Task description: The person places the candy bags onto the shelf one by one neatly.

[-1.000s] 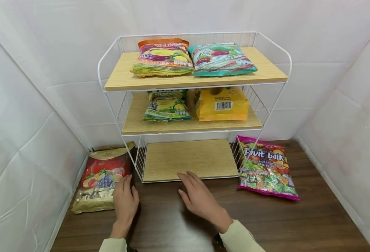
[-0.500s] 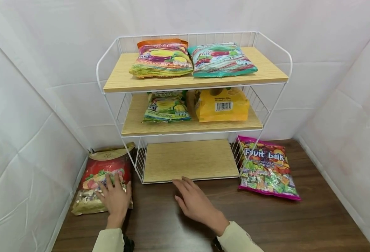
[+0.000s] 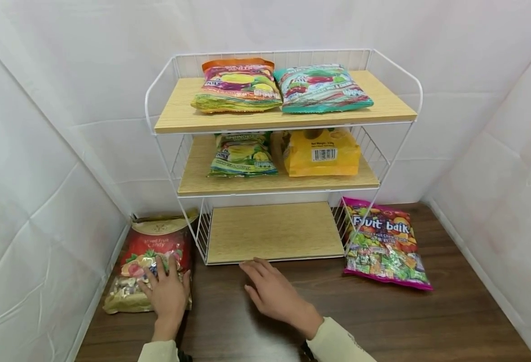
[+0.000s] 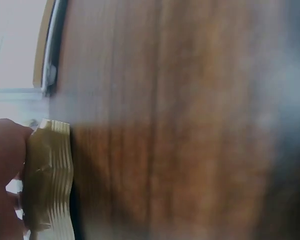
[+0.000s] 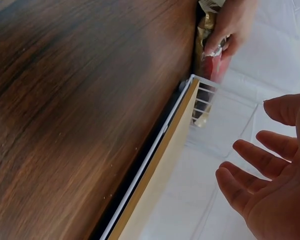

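Observation:
In the head view my left hand rests with spread fingers on the lower right part of a red and gold bag of mixed fruit candy. The bag lies flat on the table, left of a white wire rack. Close up in the left wrist view is the gold crimped edge of the candy bag, beside part of the hand. My right hand hovers before the rack's bottom shelf, holding nothing. Its fingers look loosely extended and apart in the right wrist view.
The rack has three wooden shelves. Orange-purple and teal candy bags lie on top; green and yellow bags stand on the middle shelf. A pink-edged Fruit baik bag lies right of the rack on the brown table.
My left hand has moved left from the bag's right edge onto its front, fingers spreading. My right hand has drifted slightly left. The shelved bags stay put.

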{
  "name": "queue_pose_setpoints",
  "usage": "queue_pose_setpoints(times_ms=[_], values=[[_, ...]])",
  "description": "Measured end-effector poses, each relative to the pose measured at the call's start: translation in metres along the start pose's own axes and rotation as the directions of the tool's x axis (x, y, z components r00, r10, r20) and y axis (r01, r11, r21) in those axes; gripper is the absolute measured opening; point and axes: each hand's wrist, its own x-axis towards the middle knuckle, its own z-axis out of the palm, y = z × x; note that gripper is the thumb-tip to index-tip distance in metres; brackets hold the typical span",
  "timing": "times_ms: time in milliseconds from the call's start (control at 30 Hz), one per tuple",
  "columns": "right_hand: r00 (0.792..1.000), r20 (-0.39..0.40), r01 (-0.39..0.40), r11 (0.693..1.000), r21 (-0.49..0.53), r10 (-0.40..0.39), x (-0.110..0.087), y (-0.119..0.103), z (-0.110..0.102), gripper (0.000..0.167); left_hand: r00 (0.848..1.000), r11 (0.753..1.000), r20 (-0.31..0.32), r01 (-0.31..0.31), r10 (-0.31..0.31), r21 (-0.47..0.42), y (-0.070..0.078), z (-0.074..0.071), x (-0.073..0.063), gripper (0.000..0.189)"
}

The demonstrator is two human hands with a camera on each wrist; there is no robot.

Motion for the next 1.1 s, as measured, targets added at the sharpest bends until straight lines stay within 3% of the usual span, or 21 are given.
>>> queue_pose_setpoints(times_ms=[300,533,700,1000,1100], values=[[0.999,0.029,0.028,0.999,-0.016,-0.028,0.009,-0.009,0.008,0.048,0.999,0.997,0.021,-0.037,0.036,0.068,0.009,-0.01,-0.021,0.063],[0.993,0.114,0.002,0.999,0.04,-0.007,0.016,-0.01,0.018,0.048,0.999,0.998,0.042,-0.035,0.033,0.051,0.015,-0.019,-0.037,0.063],[0.992,0.12,0.028,0.999,0.027,-0.031,0.023,-0.012,0.025,0.048,0.997,0.998,0.069,-0.03,0.026,0.055,0.015,-0.024,-0.044,0.065],[0.989,0.14,0.047,0.999,-0.005,-0.045,0.027,-0.013,0.036,0.046,0.979,0.998,0.202,0.014,-0.027,0.063,0.023,-0.04,-0.052,0.066],[0.988,0.145,0.052,0.999,-0.006,-0.051,0.027,-0.013,0.037,0.046,0.99,0.997,0.144,-0.021,0.011,0.072,0.024,-0.042,-0.05,0.063]])
